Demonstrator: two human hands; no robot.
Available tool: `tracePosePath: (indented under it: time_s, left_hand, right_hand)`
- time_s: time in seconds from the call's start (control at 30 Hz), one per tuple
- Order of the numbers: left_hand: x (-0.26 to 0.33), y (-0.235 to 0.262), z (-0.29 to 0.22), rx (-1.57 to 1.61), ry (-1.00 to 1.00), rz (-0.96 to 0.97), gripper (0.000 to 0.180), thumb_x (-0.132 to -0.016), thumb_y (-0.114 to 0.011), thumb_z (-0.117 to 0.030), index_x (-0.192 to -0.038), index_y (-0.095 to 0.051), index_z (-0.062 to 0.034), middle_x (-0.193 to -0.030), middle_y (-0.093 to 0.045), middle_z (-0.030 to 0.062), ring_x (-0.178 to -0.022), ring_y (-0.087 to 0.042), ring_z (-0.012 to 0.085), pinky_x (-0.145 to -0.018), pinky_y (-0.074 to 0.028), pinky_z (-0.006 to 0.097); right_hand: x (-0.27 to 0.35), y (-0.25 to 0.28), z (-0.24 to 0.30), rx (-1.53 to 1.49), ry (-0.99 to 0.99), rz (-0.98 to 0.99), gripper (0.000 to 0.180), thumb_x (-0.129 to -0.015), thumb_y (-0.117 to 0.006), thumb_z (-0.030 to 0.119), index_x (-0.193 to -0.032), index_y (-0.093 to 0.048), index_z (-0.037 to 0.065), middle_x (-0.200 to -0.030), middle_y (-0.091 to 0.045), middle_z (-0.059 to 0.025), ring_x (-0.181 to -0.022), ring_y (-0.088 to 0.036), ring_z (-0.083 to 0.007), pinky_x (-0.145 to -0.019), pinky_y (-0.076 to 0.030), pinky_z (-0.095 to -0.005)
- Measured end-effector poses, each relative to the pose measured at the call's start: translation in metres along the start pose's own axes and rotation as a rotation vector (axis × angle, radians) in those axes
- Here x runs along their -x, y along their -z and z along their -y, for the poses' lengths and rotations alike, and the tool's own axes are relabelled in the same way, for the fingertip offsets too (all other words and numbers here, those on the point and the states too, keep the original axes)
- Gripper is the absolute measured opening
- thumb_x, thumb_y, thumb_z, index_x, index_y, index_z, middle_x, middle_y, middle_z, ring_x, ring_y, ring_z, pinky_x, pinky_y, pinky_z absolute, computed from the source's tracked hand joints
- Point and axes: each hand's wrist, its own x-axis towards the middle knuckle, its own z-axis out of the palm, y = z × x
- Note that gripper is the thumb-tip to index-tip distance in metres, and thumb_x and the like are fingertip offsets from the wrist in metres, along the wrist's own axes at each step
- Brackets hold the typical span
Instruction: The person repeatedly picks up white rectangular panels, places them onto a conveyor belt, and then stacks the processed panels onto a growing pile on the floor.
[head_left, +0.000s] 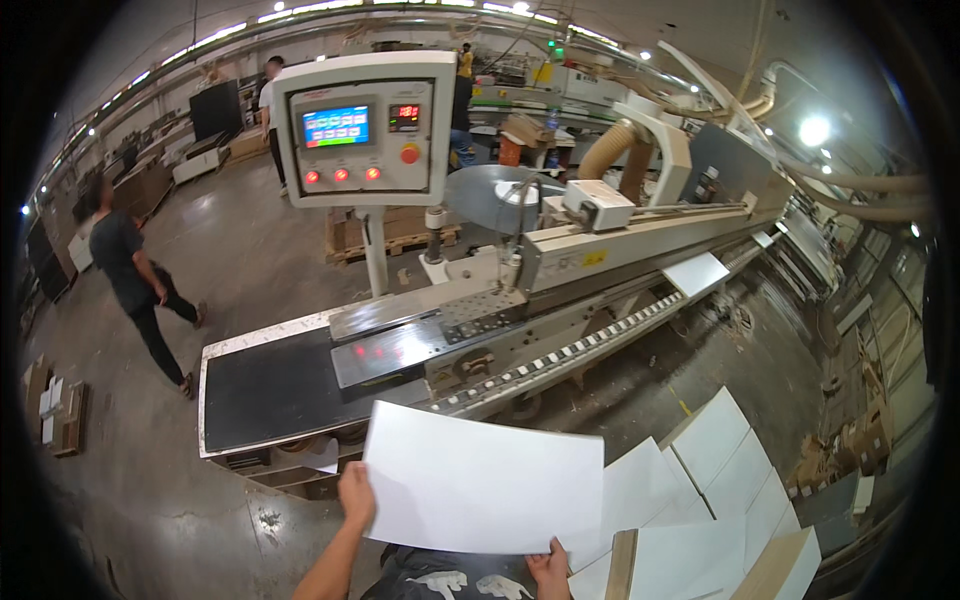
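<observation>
Your left hand (356, 497) and right hand (549, 566) clamp the white panel (483, 478) above the stacked panels (700, 500). It could snag the feeder table (265, 395) edge (it's close) and slip free.

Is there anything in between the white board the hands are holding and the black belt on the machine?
Nothing visible: the board is held just in front of the belt, with only open space between.

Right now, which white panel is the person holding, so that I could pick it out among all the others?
Start at the long machine with the control box. Just below its black infeed table is a white panel, gripped by the left hand and right hand. Unlike the stacked panels on the right, it is lifted.
</observation>
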Motion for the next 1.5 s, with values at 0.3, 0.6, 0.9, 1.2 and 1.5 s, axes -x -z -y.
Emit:
tracePosePath:
  time_s: [0.3, 0.6, 0.9, 1.2, 1.5]
  left_hand:
    - [-0.091, 0.122, 0.140, 0.456, 0.362, -0.345, 0.030, -0.100, -0.056, -0.028, -0.094, -0.060, 0.0010, -0.085, -0.061, 0.0040, -0.078, -0.050, 0.0134, -0.072, -0.044, 0.032]
    - [-0.146, 0.131, 0.119, 0.320, 0.384, -0.232, 0.038, -0.097, -0.063, -0.030, -0.114, -0.051, 0.0016, -0.107, -0.060, 0.0136, -0.096, -0.055, 0.0204, -0.087, -0.046, 0.035]
    - [-0.197, 0.118, 0.100, 0.114, 0.434, -0.176, 0.043, -0.097, -0.062, -0.032, -0.118, -0.048, 0.0031, -0.111, -0.058, 0.0172, -0.103, -0.054, 0.0246, -0.092, -0.044, 0.039]
    - [-0.203, 0.102, 0.106, 0.143, 0.488, -0.231, 0.046, -0.098, -0.062, -0.031, -0.124, -0.047, 0.0044, -0.116, -0.059, 0.0165, -0.104, -0.054, 0.0224, -0.093, -0.044, 0.037]
    - [-0.198, 0.011, 0.055, 0.334, 0.507, -0.189, 0.049, -0.098, -0.061, -0.024, -0.133, -0.043, 0.0066, -0.128, -0.055, 0.0158, -0.114, -0.051, 0.0243, -0.101, -0.040, 0.035]
  right_hand:
    - [-0.005, -0.253, -0.056, 0.831, 0.099, 0.267, 0.038, -0.101, -0.054, 0.030, -0.115, -0.055, -0.006, -0.093, -0.064, -0.0138, -0.073, -0.066, -0.0257, -0.065, -0.061, -0.0424]
    - [-0.032, -0.352, -0.098, 0.780, 0.205, 0.186, 0.036, -0.102, -0.052, 0.029, -0.122, -0.052, -0.002, -0.094, -0.065, -0.0141, -0.072, -0.067, -0.0256, -0.061, -0.061, -0.0414]
    - [-0.063, -0.393, -0.092, 0.926, 0.234, 0.077, 0.038, -0.104, -0.046, 0.027, -0.116, -0.044, -0.009, -0.093, -0.063, -0.0210, -0.068, -0.067, -0.0293, -0.055, -0.062, -0.0424]
    - [-0.108, -0.371, -0.082, 0.937, 0.168, 0.057, 0.062, -0.101, -0.050, 0.027, -0.130, -0.021, -0.019, -0.112, -0.052, -0.0319, -0.069, -0.069, -0.0359, -0.060, -0.061, -0.0422]
    - [-0.121, -0.397, 0.020, 0.895, 0.207, 0.012, 0.073, -0.099, -0.053, 0.026, -0.133, -0.011, -0.022, -0.116, -0.049, -0.0380, -0.059, -0.068, -0.0354, -0.046, -0.058, -0.0412]
